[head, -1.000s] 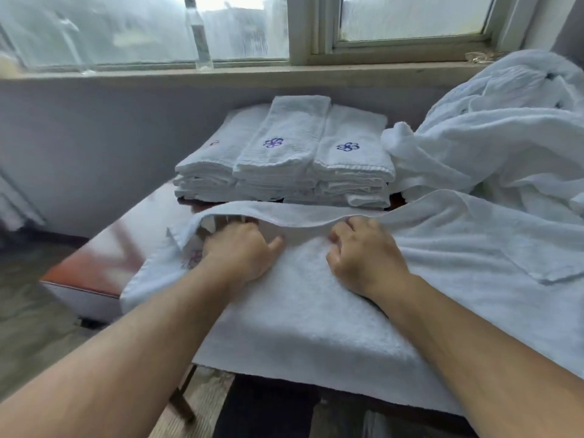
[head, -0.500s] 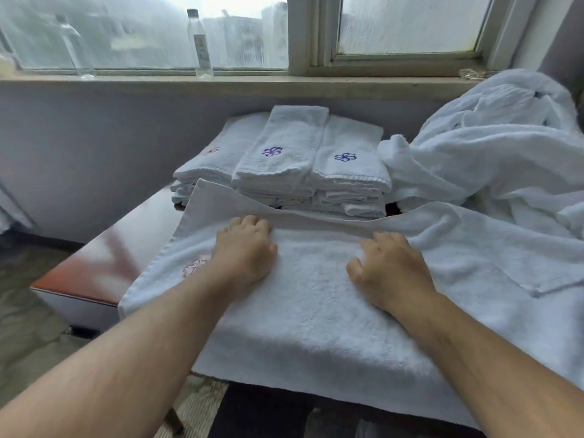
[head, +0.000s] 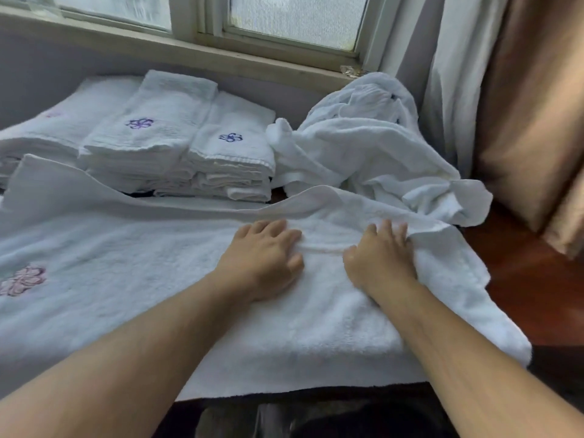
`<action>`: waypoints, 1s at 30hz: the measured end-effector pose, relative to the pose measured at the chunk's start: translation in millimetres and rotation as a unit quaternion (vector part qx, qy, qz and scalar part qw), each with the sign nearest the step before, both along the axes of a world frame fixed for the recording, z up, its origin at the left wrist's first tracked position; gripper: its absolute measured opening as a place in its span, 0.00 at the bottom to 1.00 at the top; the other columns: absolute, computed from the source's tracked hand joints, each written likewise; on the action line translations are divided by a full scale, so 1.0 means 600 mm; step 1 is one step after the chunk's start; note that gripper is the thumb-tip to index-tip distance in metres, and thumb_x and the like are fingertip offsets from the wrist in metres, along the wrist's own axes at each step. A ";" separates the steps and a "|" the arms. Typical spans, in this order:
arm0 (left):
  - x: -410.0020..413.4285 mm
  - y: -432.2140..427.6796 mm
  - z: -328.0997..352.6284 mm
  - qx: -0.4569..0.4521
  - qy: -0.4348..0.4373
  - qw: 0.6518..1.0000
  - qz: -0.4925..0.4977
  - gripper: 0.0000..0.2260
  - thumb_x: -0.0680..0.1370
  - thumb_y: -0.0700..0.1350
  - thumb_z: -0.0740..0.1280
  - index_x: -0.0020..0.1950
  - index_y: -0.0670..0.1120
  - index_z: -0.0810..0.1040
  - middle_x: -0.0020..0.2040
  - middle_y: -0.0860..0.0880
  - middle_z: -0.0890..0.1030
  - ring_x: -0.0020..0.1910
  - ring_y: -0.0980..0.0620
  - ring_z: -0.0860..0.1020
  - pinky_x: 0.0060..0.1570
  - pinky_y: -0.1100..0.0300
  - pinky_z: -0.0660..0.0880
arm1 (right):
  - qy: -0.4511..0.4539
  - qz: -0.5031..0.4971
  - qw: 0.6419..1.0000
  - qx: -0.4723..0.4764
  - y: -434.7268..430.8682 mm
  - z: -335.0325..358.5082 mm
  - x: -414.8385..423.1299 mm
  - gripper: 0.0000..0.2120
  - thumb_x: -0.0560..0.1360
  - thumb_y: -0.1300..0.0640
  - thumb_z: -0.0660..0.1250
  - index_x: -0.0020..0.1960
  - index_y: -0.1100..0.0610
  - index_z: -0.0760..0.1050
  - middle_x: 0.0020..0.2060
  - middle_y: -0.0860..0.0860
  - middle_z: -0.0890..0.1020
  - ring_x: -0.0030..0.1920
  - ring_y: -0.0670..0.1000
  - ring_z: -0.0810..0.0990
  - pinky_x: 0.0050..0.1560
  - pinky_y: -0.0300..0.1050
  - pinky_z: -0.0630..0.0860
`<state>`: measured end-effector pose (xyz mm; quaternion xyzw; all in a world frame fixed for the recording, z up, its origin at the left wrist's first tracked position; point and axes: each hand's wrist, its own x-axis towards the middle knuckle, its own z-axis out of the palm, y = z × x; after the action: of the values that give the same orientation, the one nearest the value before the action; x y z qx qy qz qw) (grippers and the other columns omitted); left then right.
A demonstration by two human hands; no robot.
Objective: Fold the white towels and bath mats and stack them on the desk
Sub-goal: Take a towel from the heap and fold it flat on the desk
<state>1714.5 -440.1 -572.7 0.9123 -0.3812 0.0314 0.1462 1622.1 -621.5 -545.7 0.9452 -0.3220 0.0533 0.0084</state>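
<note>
Beneath a window, a reddish wooden desk (head: 524, 279) is carrying 3 stacks of folded towels (head: 177, 143) along its far edge and a crumpled linen heap (head: 363, 147) near its far right corner. A thick terry towel (head: 126, 263) is lying spread along the near edge. The left hand (head: 262, 257) and right hand (head: 382, 257) are pressing it flat, fingers extended, gripping nothing. It is looking soft, limp and light, so pinching 2 corners would probably suit it best.

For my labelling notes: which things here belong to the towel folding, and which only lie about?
Job: spread towel, folded stacks, crumpled pile, desk, left hand, right hand.
Lying about: curtain, window sill.
</note>
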 end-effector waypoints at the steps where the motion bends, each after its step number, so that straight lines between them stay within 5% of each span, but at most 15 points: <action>1: 0.003 0.005 0.000 0.004 0.004 1.000 0.000 0.26 0.79 0.61 0.53 0.77 0.60 0.61 0.80 0.52 0.60 0.78 0.49 0.56 0.75 0.51 0.51 | -0.048 0.055 0.997 -0.015 -0.007 -0.005 0.002 0.23 0.77 0.54 0.58 0.68 0.65 0.71 0.71 0.62 0.69 0.75 0.66 0.59 0.76 0.59 0.57; 4: 0.004 0.014 -0.001 0.014 0.017 1.000 0.001 0.27 0.79 0.62 0.51 0.78 0.60 0.59 0.81 0.53 0.58 0.79 0.50 0.54 0.76 0.51 0.49 | -0.177 0.158 0.971 -0.019 -0.027 -0.010 0.014 0.13 0.70 0.67 0.63 0.52 0.70 0.79 0.56 0.64 0.80 0.68 0.69 0.70 0.76 0.57 0.62; 8: 0.007 0.015 0.002 0.030 0.023 0.999 -0.005 0.29 0.78 0.63 0.48 0.79 0.60 0.56 0.82 0.53 0.55 0.80 0.51 0.52 0.76 0.50 0.48 | -0.217 0.196 0.955 -0.043 -0.073 0.009 0.023 0.19 0.66 0.75 0.64 0.56 0.71 0.80 0.54 0.66 0.81 0.62 0.70 0.74 0.66 0.58 0.72; 13: 0.012 0.010 0.009 0.073 0.030 0.997 0.003 0.28 0.80 0.63 0.49 0.80 0.60 0.54 0.82 0.53 0.53 0.80 0.50 0.52 0.76 0.49 0.49 | -0.239 0.080 0.962 -0.101 -0.150 0.030 -0.011 0.18 0.75 0.72 0.61 0.62 0.66 0.79 0.54 0.66 0.79 0.57 0.67 0.73 0.52 0.57 0.74; 17: 0.004 -0.023 0.043 0.107 0.047 0.992 0.041 0.25 0.79 0.58 0.57 0.75 0.54 0.64 0.75 0.49 0.66 0.73 0.45 0.63 0.69 0.46 0.63 | -0.356 0.029 0.923 -0.139 -0.159 0.035 -0.039 0.11 0.75 0.66 0.64 0.52 0.60 0.84 0.48 0.63 0.77 0.47 0.65 0.75 0.39 0.51 0.68; 20: -0.009 -0.050 0.061 0.008 -0.051 0.997 0.048 0.20 0.77 0.52 0.64 0.69 0.52 0.72 0.66 0.48 0.74 0.65 0.45 0.70 0.61 0.49 0.69 | -0.446 -0.042 0.894 0.002 -0.157 0.032 -0.043 0.10 0.76 0.59 0.62 0.52 0.53 0.81 0.43 0.55 0.81 0.44 0.61 0.77 0.38 0.45 0.63; 24: -0.024 -0.050 0.035 -0.134 -0.228 0.964 0.032 0.27 0.69 0.40 0.73 0.68 0.47 0.75 0.64 0.45 0.74 0.63 0.42 0.70 0.61 0.46 0.67 | -0.555 -0.081 0.784 0.266 -0.170 0.013 -0.053 0.11 0.76 0.57 0.56 0.49 0.47 0.76 0.38 0.54 0.85 0.28 0.48 0.81 0.25 0.38 0.71; 26: -0.014 -0.048 0.024 -0.125 -0.223 0.965 0.062 0.29 0.67 0.39 0.73 0.68 0.46 0.75 0.65 0.44 0.74 0.65 0.41 0.69 0.64 0.45 0.63 | -0.573 -0.078 0.725 0.374 -0.180 0.001 -0.060 0.11 0.76 0.59 0.57 0.49 0.47 0.76 0.34 0.58 0.84 0.25 0.51 0.79 0.23 0.40 0.71; 30: -0.009 -0.050 0.020 -0.074 -0.232 0.968 0.063 0.08 0.75 0.40 0.69 0.52 0.49 0.83 0.51 0.49 0.81 0.54 0.42 0.76 0.60 0.46 0.63 | -0.564 -0.052 0.649 0.508 -0.202 0.001 -0.072 0.11 0.77 0.63 0.56 0.51 0.53 0.75 0.30 0.56 0.83 0.27 0.54 0.79 0.27 0.41 0.74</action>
<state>1709.3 -469.8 -560.4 0.8889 -0.3430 0.2793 0.1189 1578.9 -742.4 -545.0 0.5705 -0.2896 0.4039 -0.6538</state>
